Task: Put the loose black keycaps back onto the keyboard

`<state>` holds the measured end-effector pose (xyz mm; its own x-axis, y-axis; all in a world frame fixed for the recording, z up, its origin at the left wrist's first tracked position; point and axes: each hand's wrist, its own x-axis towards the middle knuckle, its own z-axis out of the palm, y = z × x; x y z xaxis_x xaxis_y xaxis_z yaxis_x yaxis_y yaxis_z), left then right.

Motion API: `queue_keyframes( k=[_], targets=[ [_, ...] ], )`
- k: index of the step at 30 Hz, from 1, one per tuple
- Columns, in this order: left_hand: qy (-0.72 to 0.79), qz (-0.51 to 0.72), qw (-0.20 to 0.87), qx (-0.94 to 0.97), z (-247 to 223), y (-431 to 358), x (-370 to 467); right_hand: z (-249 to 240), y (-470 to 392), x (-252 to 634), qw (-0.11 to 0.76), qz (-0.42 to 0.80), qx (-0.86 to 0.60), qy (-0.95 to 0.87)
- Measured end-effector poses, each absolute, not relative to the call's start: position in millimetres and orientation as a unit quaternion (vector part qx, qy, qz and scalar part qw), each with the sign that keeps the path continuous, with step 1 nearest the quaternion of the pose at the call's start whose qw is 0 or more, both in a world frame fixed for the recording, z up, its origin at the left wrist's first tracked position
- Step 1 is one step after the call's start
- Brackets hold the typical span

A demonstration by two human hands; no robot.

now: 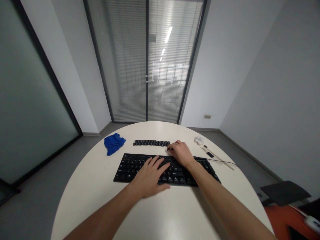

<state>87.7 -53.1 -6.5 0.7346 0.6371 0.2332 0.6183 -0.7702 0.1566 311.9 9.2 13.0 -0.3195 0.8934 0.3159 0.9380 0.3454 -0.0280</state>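
A black keyboard (125, 168) lies on the round white table. Across its middle rests my left hand (150, 176), fingers spread, with nothing in it. My right hand (180, 152) reaches past the keyboard's back edge, its fingers bent together around something small and dark at the right end of a row of loose black keycaps (150, 142). What the fingertips hold there is too small to name surely. The right wrist and forearm cover part of the keyboard's right side.
On the white table (87, 186), a crumpled blue cloth (113, 143) lies at the back left. At the right are a clear crumpled bag (199, 140), thin sticks (226, 163), a small black piece (210, 154) and the keyboard's cable. An orange chair (282, 220) stands beyond the right edge.
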Motion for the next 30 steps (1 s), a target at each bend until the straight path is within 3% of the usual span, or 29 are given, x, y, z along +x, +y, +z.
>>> queue_keyframes(
  k=[4, 7, 12, 30],
  targets=[
    [0.338, 0.139, 0.034, 0.930, -6, -53, 89, 13, -16, 321, 0.278, 0.025, -0.569, -0.773],
    [0.340, 0.136, 0.035, 0.930, -7, -53, 88, 8, -35, 330, 0.319, 0.106, -0.539, -0.772],
    [0.339, 0.133, 0.036, 0.931, -9, -52, 87, 2, -48, 338, 0.312, 0.152, -0.501, -0.793],
    [0.340, 0.119, 0.032, 0.932, -9, -52, 86, 10, -52, 338, 0.263, 0.129, -0.491, -0.821]
  ],
)
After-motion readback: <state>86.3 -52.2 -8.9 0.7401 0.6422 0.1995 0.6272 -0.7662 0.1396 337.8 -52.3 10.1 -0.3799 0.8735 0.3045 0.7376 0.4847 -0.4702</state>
